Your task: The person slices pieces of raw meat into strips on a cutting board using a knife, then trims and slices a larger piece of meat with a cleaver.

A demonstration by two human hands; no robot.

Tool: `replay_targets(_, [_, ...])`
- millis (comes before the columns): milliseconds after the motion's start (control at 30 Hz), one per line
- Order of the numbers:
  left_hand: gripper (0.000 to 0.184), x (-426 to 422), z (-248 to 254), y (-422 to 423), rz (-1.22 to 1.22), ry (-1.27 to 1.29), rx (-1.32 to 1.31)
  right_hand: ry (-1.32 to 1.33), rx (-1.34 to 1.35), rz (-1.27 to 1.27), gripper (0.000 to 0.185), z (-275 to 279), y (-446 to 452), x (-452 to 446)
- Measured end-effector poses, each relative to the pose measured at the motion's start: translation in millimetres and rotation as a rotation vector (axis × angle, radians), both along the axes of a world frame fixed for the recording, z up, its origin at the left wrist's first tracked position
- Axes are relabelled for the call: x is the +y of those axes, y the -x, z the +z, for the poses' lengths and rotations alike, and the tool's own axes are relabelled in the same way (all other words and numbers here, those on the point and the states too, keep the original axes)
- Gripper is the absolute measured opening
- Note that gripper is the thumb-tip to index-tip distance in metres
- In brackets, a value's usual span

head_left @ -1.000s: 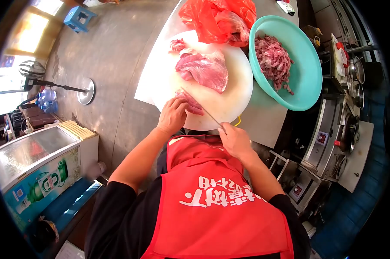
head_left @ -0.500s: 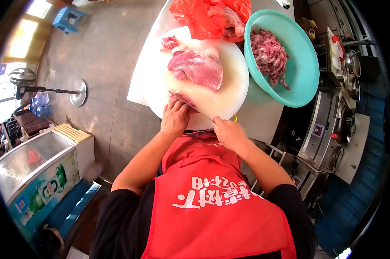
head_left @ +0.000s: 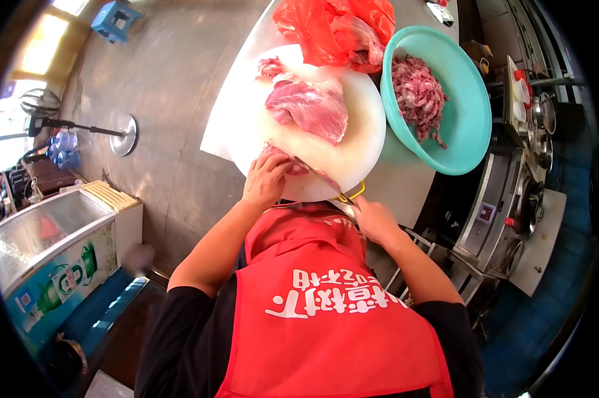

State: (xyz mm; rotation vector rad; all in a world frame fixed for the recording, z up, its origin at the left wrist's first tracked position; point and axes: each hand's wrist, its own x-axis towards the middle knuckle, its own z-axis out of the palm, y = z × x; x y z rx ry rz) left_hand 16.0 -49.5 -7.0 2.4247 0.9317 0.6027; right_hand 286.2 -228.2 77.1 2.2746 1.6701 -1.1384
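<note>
Meat strip (head_left: 299, 169) lies near the wearer's edge of the round white cutting board (head_left: 362, 132) in the head view, partly covered by the left hand (head_left: 267, 176). That hand's fingers are bent over the strip and touch it; I cannot tell whether the thumb clamps it from below. The right hand (head_left: 374, 217) is closed around the handle of the knife (head_left: 323, 174), whose blade lies slantwise along the strip. Half a second ago the blade tip reached past the left fingertips; now it has been drawn back toward the right hand, which sits farther off the board's edge, and more of the yellow loop (head_left: 361, 191) shows. Unchanged are the larger meat slab (head_left: 309, 109), the red bag (head_left: 306, 33) beyond it and the turquoise basin (head_left: 468, 86) with its pile of cut meat (head_left: 419, 96)
</note>
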Motion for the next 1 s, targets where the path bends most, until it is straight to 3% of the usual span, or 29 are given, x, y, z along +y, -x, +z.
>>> replay_targets(133, [0.034,-6.7,-4.9,3.2,0.105,-0.084,-0.086,-0.048,0.072,0.024,0.025,14.7,-17.3,2.5])
replay_targets(233, [0.03,-11.0,-8.8,2.7,0.081,-0.037,-0.063,-0.282,-0.041,0.003,0.022,19.9,16.5,25.7])
replay_targets(333, [0.03,-12.9,-9.9,-0.1,0.091,-0.071,-0.068,-0.366,0.022,0.119,0.02,22.1,39.8,45.1])
replay_targets(833, [0.032,-2.8,-24.3,1.8,0.012,-0.042,-0.083,-0.332,0.163,0.18,0.024,-18.1,71.8,112.5])
replay_targets(1000, [0.03,-7.8,-9.6,-1.0,0.056,-0.056,-0.089,-0.246,0.133,0.143,0.023,-8.1,52.1,64.1])
